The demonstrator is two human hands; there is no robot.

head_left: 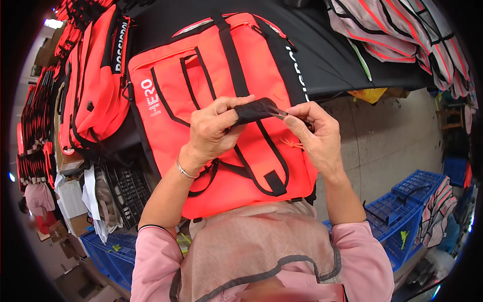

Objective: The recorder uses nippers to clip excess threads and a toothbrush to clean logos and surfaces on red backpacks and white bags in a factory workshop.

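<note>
Black cloth-covered desk [322, 55]: carries the bags and bundles; its broad surface seems to let the work lie face-up within reach.
Large fluorescent red-orange fabric bag with black straps [266, 65]: lies flat in front of the person, its near end against the apron, a position that probably stops it sliding and leaves the straps accessible.
Second red-orange bag with black trim [93, 100]: lies to the left, just beside the first, perhaps set there to leave the middle free for one bag.
Grey-and-pink striped fabric bundle [387, 30]: heaped at the far right, apart from the hands.
Left hand [214, 126]: closed on the band, thumb uppermost, apparently to lift and steady it above the bag.
Right hand [317, 131]: thumb and forefinger pinched together around a tool, close beside the band's free end.
Short black fabric band [254, 110]: raised over the bag's middle between both hands; its attachment is hidden.
Slim grey metal tool [276, 109]: points left at the band, possibly snips; the fingers hide most of it.
</note>
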